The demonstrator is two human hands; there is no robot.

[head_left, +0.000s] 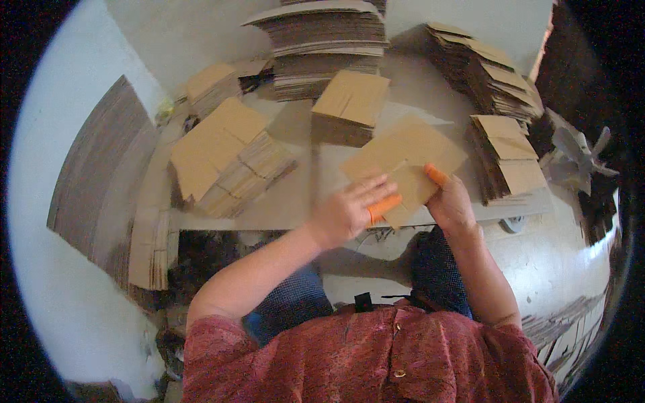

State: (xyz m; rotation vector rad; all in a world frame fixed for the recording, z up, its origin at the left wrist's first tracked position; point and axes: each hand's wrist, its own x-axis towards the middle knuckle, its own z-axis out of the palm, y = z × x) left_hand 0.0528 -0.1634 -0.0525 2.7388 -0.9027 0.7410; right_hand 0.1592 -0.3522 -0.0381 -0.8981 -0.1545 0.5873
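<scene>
My right hand (451,203) grips the right edge of a small flat brown cardboard piece (418,187). An orange cover sits on its raised thumb. Stretched over the left side of this piece is my left hand (349,209), slightly blurred, its fingers extended and an orange cover on one digit. The fingertips appear to touch the cardboard, though the underside of the hand is hidden. Beneath and beyond both hands, a larger flat cardboard sheet (430,144) lies on the pale table (289,191).
A cardboard stack (353,94) stands just beyond the sheet, and a leaning bundle (218,144) lies to the left. More stacks (507,144) line the right side. A tall pile (329,40) rises at the back. A grey fan (581,154) stands at far right.
</scene>
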